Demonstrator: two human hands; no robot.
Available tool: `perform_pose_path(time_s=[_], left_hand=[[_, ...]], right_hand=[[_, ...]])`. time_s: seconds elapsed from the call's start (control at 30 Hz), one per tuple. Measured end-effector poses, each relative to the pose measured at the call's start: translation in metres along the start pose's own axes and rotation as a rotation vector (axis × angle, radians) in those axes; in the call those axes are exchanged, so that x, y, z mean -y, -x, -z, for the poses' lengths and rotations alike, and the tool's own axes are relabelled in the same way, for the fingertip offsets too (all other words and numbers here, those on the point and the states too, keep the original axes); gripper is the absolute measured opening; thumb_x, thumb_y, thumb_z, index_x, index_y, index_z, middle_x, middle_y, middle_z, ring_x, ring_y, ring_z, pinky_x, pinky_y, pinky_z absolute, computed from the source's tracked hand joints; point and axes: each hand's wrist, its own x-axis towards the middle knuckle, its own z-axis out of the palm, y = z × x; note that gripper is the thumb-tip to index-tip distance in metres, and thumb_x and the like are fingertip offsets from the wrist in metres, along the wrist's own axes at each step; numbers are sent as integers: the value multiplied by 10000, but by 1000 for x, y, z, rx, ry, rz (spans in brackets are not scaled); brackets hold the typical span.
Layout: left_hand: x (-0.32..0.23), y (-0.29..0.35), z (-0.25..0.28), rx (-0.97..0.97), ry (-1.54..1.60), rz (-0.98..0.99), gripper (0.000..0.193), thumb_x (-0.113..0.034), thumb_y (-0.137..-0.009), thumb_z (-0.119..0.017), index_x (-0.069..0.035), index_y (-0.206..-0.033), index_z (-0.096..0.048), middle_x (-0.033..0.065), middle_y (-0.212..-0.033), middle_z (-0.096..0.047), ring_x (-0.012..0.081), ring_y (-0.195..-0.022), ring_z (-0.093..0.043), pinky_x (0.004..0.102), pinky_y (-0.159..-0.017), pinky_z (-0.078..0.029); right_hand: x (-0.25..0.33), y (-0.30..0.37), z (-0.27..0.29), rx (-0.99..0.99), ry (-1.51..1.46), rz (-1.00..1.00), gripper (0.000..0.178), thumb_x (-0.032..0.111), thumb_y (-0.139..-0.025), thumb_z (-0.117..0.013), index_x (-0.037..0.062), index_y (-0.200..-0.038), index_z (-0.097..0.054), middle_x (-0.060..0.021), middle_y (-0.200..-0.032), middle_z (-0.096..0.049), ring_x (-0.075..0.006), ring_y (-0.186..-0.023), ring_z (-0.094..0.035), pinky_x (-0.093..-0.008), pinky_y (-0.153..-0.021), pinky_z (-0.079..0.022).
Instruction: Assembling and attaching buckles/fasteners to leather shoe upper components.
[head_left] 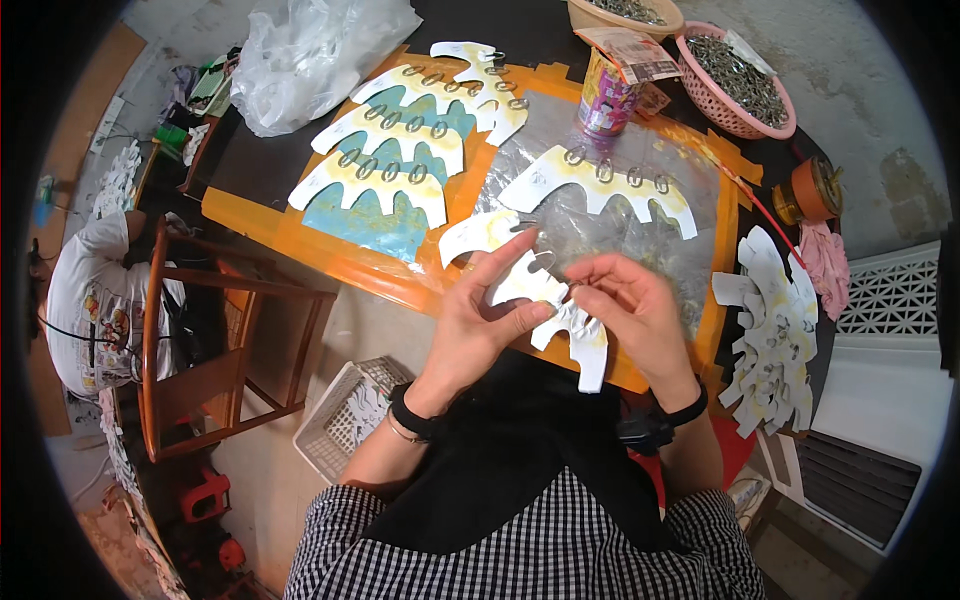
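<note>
A white scalloped cut piece [592,358] with yellowish glue patches is held over the table's near edge. My left hand [462,325] grips its left side, thumb below and fingers stretched behind. Fingertips of my right hand [635,312] pinch at the piece's upper right; what lies between them is hidden. A metal oval ring [541,262] shows at the piece's top edge. Just beyond my left fingers lies another white piece [485,233]. Farther off, a scalloped piece [600,180] carries several metal rings along its glued band.
Several ringed pieces [375,185] overlap at the far left, near a clear plastic bag [315,65]. A purple cup [605,100], a pink basket [708,92] of metal rings and an orange glue pot [808,190] stand right. Stacked pieces [770,335] lie below. A person [95,310] sits left.
</note>
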Motion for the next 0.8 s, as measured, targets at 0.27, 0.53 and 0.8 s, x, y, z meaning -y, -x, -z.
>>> perform_pose_path(time_s=[0.27, 0.53, 0.8], left_hand=[[-9, 2, -3, 68, 2, 59, 797, 27, -837, -796, -105, -1546, -456, -8, -1275, -467, 22, -868, -546, 168, -769, -516], [-6, -2, -2, 91, -104, 161, 785, -20, -826, -827, -94, -1529, -485, -20, -1215, -505, 9, -814, -520, 174, -716, -493], [-10, -4, -5, 137, -136, 114, 781, -32, -843, -815, -78, -1540, -465, -8, -1155, -478, 26, -817, -507, 189, -744, -506]], right_hand=[[-7, 1, -5, -22, 58, 15, 110, -10, -924, -708, -14, -1029, -675, -16, -953, -676, -61, -852, -644, -207, -748, -524], [5, -1, -3, 36, 567, 399, 104, -53, -855, -710, -2, -923, -648, -74, -1113, -590, -147, -976, -627, -273, -775, -528], [-1, -3, 6, 64, 417, 268, 92, -59, -876, -689, -9, -938, -641, -74, -1129, -563, -134, -988, -598, -271, -836, -511]])
